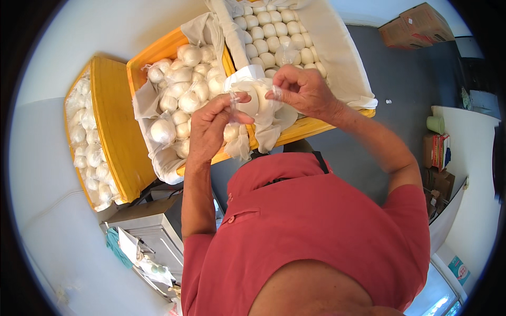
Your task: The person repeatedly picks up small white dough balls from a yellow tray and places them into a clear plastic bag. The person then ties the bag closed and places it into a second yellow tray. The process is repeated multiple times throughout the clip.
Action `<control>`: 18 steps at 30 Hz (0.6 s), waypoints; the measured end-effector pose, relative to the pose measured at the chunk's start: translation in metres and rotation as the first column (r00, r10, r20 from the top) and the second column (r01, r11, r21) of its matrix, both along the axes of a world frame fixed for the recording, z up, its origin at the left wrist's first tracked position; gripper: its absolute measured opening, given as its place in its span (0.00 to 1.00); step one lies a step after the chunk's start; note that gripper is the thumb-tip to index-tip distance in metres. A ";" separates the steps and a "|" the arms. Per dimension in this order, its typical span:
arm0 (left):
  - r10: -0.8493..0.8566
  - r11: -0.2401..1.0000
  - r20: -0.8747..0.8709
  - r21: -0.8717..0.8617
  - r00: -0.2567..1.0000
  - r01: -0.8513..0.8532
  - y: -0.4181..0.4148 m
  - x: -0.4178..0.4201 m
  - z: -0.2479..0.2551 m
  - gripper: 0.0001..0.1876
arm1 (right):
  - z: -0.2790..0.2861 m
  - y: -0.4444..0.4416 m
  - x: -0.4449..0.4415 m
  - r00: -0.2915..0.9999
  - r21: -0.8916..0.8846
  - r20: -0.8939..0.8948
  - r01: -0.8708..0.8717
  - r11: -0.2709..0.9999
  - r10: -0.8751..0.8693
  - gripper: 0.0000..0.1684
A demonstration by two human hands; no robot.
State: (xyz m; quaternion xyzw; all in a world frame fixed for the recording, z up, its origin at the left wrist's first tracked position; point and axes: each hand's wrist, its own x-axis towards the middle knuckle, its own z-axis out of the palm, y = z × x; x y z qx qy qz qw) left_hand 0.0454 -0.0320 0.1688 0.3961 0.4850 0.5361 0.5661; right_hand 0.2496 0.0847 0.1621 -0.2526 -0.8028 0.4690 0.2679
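My left hand (219,122) pinches a piece of clear plastic film (235,102) between thumb and forefinger, near the divide between two crates. To its right, my right hand (304,91) pinches clear film (277,93) too; whether both pieces belong to one bag I cannot tell. Under the hands lie pale round pieces (249,104) and crumpled cloth (269,132). The cloth-lined crate at left (139,55) holds many white balls in clear bags (163,131). Rows of smooth white balls, apparently dough (272,42), fill the cloth-lined crate at right (308,132), a clear bag (286,53) on top.
A yellow crate (114,130) of bagged white balls stands at the far left. Below it is a metal cabinet (158,233) with papers and cloth. Cardboard boxes (417,27) stand on the grey floor at top right. A green cup (435,124) is at right.
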 end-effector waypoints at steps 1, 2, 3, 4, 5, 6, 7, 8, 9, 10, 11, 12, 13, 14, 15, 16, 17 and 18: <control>-0.013 0.999 -0.027 0.031 1.000 0.014 -0.007 0.001 -0.002 0.15 | -0.005 -0.012 -0.003 0.999 -0.317 0.050 0.000 0.948 0.017 0.12; -0.017 1.000 -0.036 0.021 0.999 0.018 -0.012 0.002 -0.005 0.17 | -0.012 -0.021 -0.009 0.996 -0.434 -0.046 -0.085 0.897 0.072 0.20; -0.025 1.000 -0.042 -0.017 0.999 0.025 -0.016 0.003 -0.011 0.16 | -0.009 -0.032 -0.016 0.995 -0.556 -0.064 -0.095 0.826 0.072 0.24; -0.028 0.998 -0.051 -0.058 0.998 0.025 -0.021 0.003 -0.017 0.14 | -0.003 -0.044 -0.025 0.994 -0.667 -0.085 -0.113 0.736 0.075 0.27; -0.031 0.995 -0.059 -0.099 0.998 0.025 -0.026 0.004 -0.024 0.13 | 0.001 -0.055 -0.032 0.992 -0.765 -0.104 -0.128 0.631 0.075 0.31; -0.008 0.997 -0.123 -0.081 0.992 -0.002 -0.031 0.006 -0.032 0.10 | 0.003 -0.062 -0.036 0.984 -0.826 -0.166 -0.175 0.535 0.065 0.35; -0.037 0.998 -0.172 -0.063 0.984 0.026 -0.036 0.002 -0.037 0.08 | 0.001 -0.065 -0.038 0.985 -0.851 -0.163 -0.172 0.497 0.062 0.35; -0.065 0.997 -0.221 -0.046 0.973 0.056 -0.041 -0.003 -0.041 0.07 | -0.002 -0.067 -0.040 0.986 -0.873 -0.159 -0.168 0.457 0.060 0.34; -0.095 0.995 -0.267 -0.032 0.959 0.089 -0.045 -0.005 -0.044 0.05 | -0.005 -0.069 -0.039 0.987 -0.895 -0.151 -0.160 0.417 0.055 0.33; -0.007 0.998 -0.294 -0.069 0.956 -0.014 -0.050 -0.004 -0.045 0.05 | -0.005 -0.069 -0.038 0.992 -0.877 -0.120 -0.126 0.464 0.043 0.26; 0.072 0.994 -0.101 -0.074 0.992 -0.079 -0.058 -0.010 -0.050 0.07 | -0.020 -0.064 -0.030 0.997 -0.842 -0.074 -0.082 0.532 0.037 0.24; 0.146 0.986 0.095 -0.090 0.985 -0.138 -0.069 -0.023 -0.058 0.08 | -0.044 -0.055 -0.016 0.999 -0.800 -0.029 -0.037 0.599 0.022 0.21; 0.219 0.974 0.282 -0.117 0.934 -0.192 -0.079 -0.031 -0.068 0.10 | -0.062 -0.052 -0.006 1.000 -0.751 0.012 0.006 0.660 0.004 0.18; 0.309 0.950 0.385 -0.157 0.870 -0.269 -0.087 -0.033 -0.077 0.13 | -0.068 -0.055 -0.002 1.000 -0.738 -0.010 -0.006 0.675 -0.002 0.16; 0.291 0.956 0.386 -0.138 0.875 -0.258 -0.089 -0.031 -0.076 0.13 | -0.070 -0.059 0.000 1.000 -0.725 -0.030 -0.018 0.689 -0.005 0.13; 0.273 0.962 0.387 -0.119 0.881 -0.246 -0.090 -0.027 -0.074 0.13 | -0.071 -0.063 0.000 0.999 -0.712 -0.050 -0.030 0.701 -0.009 0.11; 0.255 0.967 0.387 -0.100 0.886 -0.234 -0.090 -0.023 -0.071 0.13 | -0.070 -0.064 0.000 0.994 -0.738 -0.093 -0.102 0.667 0.049 0.10; 0.217 0.975 0.406 -0.129 0.888 -0.179 -0.088 -0.023 -0.069 0.11 | -0.056 -0.066 -0.008 0.985 -0.760 -0.143 -0.173 0.626 0.098 0.10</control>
